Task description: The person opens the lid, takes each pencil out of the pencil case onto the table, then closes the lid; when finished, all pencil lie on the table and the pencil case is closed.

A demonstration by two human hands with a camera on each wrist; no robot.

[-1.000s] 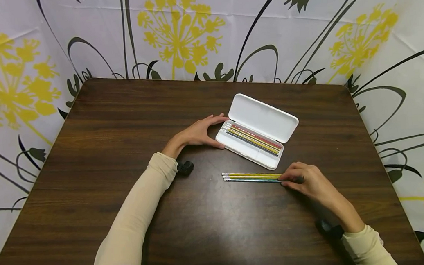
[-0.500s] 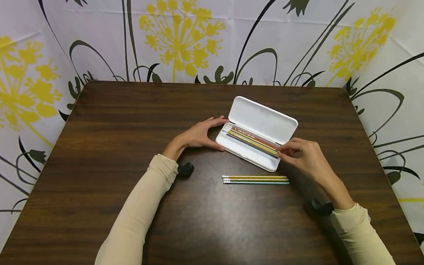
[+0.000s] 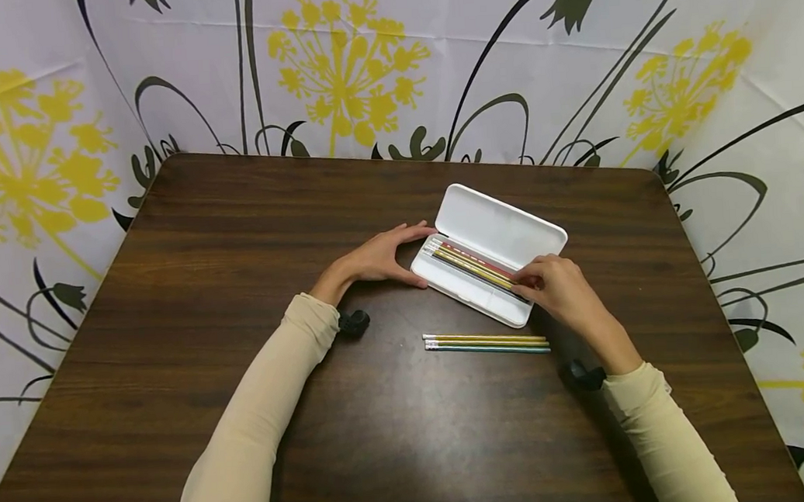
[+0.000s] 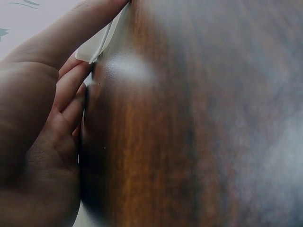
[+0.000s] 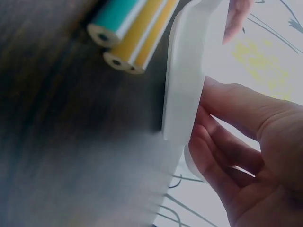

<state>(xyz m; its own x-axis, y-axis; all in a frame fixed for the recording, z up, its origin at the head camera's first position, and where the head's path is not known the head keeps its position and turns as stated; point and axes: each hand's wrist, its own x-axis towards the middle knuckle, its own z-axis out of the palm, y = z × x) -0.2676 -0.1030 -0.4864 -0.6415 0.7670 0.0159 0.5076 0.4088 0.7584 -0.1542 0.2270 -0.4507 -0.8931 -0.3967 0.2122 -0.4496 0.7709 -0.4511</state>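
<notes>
An opened white pencil case (image 3: 477, 298) lies slanted on the table, its lid (image 3: 498, 225) tipped back behind it. Inside is a row of pencils (image 3: 473, 265), reddish, yellow and dark. My left hand (image 3: 374, 257) grips the case's left end, thumb at the near corner and fingers at the far one. Over the right end, my right hand (image 3: 560, 286) pinches at the unerasered ends of the pencils in the case; the case wall hides its fingertips in the right wrist view. Just in front lie two yellow pencils (image 3: 485, 338) and a teal pencil (image 3: 489, 347), side by side.
All of this is on a dark wood-grain table (image 3: 231, 216) with rounded corners. A white cloth with yellow and grey flowers (image 3: 347, 68) hangs behind and along the sides. Both wrists carry small black cameras.
My right hand has left the loose pencils on the table, moved up to the case's right end, then slid slightly left along the pencils inside. My left hand keeps its place.
</notes>
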